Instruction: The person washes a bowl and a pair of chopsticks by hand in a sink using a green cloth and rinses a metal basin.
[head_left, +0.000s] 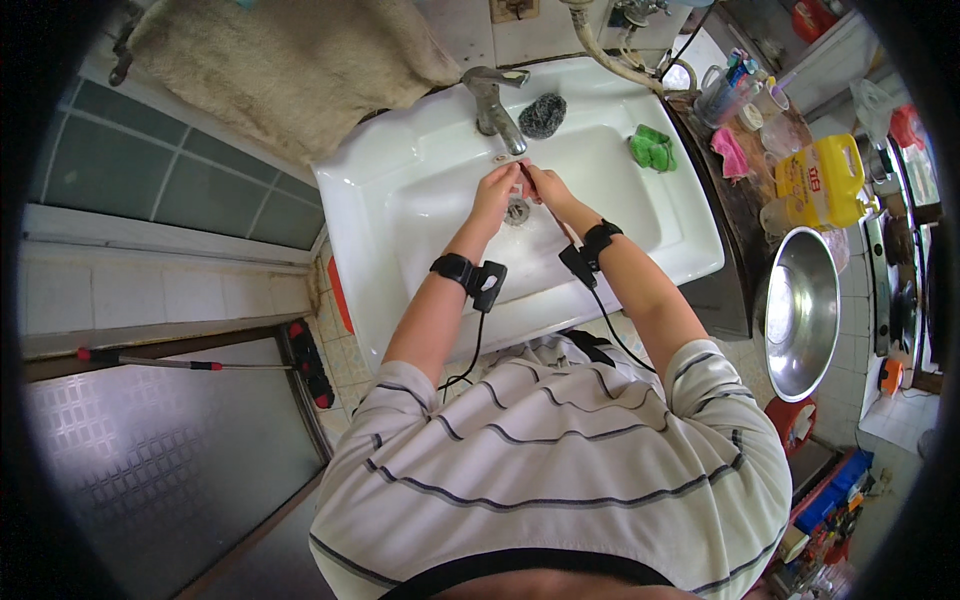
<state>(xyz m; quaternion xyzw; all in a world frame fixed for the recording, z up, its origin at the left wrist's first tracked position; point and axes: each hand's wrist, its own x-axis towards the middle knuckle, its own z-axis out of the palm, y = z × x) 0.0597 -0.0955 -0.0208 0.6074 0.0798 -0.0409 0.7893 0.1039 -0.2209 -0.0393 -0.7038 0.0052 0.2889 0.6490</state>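
Observation:
Over the drain (517, 212) of a white ceramic washbasin (442, 187), my left hand (495, 193) and my right hand (551, 191) meet just below the spout of a chrome faucet (491, 105). Between the fingers of both hands is a small pinkish item (524, 182), with a dark strip along it by the right hand; its kind is unclear. A thin reddish-brown strand hangs from there beside the right wrist. Each wrist wears a black strap with a cabled box. Whether water is running cannot be told.
A dark mesh scrubber (543, 116) lies behind the faucet's spout, and a green cloth (652, 148) on the basin's right side. Right of it, a wooden counter holds a pink cloth (730, 153), toothbrush cups and a yellow jug (821, 182). A metal bowl (801, 315) stands nearer.

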